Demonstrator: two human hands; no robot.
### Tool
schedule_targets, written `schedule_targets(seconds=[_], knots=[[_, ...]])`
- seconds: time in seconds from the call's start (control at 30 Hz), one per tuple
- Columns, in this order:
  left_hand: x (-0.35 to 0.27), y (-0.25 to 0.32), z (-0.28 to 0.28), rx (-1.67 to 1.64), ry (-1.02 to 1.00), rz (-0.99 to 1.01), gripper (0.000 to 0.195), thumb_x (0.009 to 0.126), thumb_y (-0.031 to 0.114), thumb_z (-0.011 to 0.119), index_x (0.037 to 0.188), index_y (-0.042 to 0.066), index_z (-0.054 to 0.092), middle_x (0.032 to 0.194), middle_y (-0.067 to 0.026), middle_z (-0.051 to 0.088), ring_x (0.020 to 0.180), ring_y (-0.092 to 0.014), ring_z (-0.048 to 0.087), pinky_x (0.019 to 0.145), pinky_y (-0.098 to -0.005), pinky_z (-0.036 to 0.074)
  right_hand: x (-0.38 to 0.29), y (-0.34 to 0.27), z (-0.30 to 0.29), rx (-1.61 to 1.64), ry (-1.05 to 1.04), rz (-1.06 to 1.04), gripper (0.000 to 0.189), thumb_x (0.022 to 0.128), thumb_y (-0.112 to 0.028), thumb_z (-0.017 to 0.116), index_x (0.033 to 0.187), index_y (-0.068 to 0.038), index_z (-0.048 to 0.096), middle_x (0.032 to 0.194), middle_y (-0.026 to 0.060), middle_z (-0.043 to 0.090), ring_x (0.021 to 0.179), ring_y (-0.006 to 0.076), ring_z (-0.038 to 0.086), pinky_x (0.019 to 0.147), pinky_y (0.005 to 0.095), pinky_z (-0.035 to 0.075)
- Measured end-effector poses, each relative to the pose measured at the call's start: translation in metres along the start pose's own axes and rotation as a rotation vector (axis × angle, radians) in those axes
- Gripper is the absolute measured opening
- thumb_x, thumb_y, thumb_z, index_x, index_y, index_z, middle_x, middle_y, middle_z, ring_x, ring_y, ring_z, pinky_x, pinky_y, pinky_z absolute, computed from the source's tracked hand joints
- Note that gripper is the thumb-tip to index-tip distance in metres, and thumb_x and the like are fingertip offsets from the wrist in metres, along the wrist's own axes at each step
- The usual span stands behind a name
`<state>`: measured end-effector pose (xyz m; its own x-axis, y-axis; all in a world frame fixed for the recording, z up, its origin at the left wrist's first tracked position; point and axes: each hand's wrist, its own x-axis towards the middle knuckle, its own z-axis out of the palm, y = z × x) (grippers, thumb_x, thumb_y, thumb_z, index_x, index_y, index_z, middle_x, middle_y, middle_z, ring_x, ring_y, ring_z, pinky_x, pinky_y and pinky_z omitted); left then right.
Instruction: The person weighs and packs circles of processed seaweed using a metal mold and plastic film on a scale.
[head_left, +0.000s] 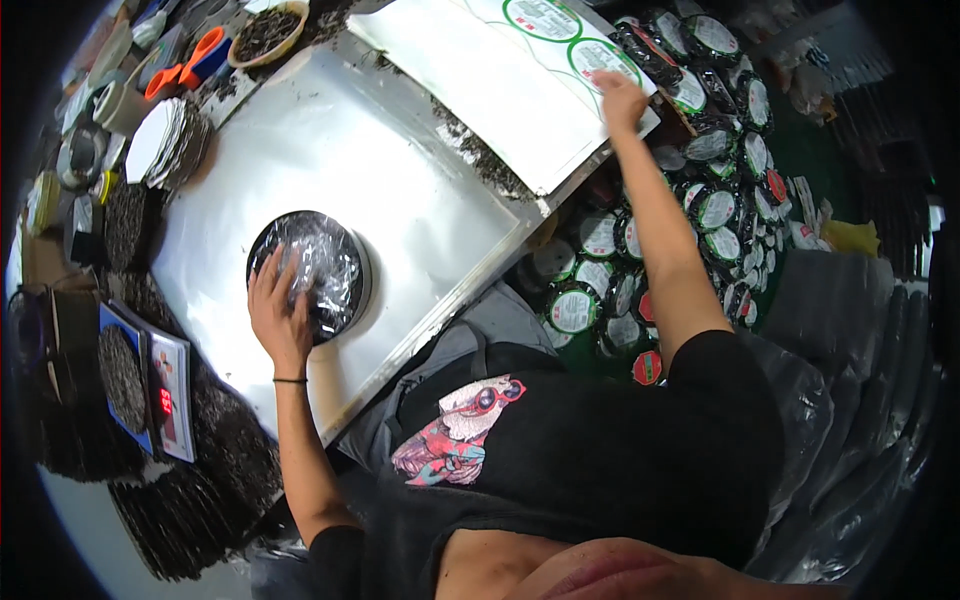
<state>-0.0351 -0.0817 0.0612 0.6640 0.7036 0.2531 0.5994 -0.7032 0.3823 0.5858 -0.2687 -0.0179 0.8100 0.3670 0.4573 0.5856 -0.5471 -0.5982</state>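
Observation:
A round black package (334, 281) wrapped in shiny clear film sits on a metal sheet covering the bench. My left hand (277, 300) lies over its left side, fingers spread and palm down. At the upper right, a stack of white sheets (487, 97) rests on the bench, with round green-rimmed printed labels (544, 19) on its far part. My right hand (624, 101) is at the stack's right edge, its fingertips touching another round label (596, 64). Whether those fingers pinch the label is hidden by the hand.
Many film-wrapped round packages (574, 309) are heaped right of the bench. A digital scale (169, 397) bears a dark pressed disc (122, 379) at left. Paper stack (166, 142), orange-handled scissors (191, 64) and a bowl of dark leaves (268, 34) stand along the far left.

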Motion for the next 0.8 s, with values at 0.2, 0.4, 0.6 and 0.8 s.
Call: schedule_targets(seconds=[0.2, 0.4, 0.6, 0.8], knots=[[0.005, 0.002, 0.001, -0.057, 0.040, -0.004, 0.049, 0.086, 0.013, 0.065, 0.134, 0.023, 0.070, 0.145, -0.0058, 0.061, 0.135, -0.029, 0.054, 0.123, -0.0473, 0.030, 0.070, 0.049, -0.046, 0.304, 0.021, 0.199, 0.043, 0.077, -0.038, 0.090, 0.097, -0.004, 0.074, 0.098, 0.0126, 0.073, 0.092, 0.0263, 0.069, 0.083, 0.0379, 0.055], [0.004, -0.006, 0.010, -0.098, 0.118, 0.079, 0.047, 0.084, 0.012, 0.069, 0.130, 0.019, 0.071, 0.142, -0.0085, 0.063, 0.132, -0.032, 0.056, 0.118, -0.0490, 0.035, 0.057, 0.064, -0.028, 0.220, -0.258, 0.382, 0.061, 0.073, -0.029, 0.092, 0.119, 0.003, 0.069, 0.104, 0.0114, 0.074, 0.096, 0.0287, 0.069, 0.091, 0.0373, 0.053], [0.002, 0.014, -0.007, -0.161, 0.112, -0.063, 0.069, 0.082, 0.013, 0.076, 0.147, 0.028, 0.057, 0.137, -0.0064, 0.066, 0.131, -0.029, 0.058, 0.118, -0.0474, 0.037, 0.099, 0.040, -0.158, 0.824, 0.371, 0.857, 0.061, 0.102, -0.041, 0.056, 0.144, 0.002, 0.047, 0.144, 0.0189, 0.053, 0.132, 0.0411, 0.051, 0.110, 0.0589, 0.046], [-0.004, -0.005, 0.011, -0.108, 0.124, 0.005, 0.053, 0.084, 0.015, 0.075, 0.136, 0.026, 0.067, 0.141, -0.0067, 0.063, 0.135, -0.028, 0.053, 0.122, -0.0455, 0.031, -0.058, -0.211, -0.061, 0.696, -0.447, -0.214, 0.042, 0.106, -0.017, 0.047, 0.141, 0.006, 0.048, 0.134, 0.0220, 0.058, 0.123, 0.0331, 0.058, 0.102, 0.0497, 0.054]])
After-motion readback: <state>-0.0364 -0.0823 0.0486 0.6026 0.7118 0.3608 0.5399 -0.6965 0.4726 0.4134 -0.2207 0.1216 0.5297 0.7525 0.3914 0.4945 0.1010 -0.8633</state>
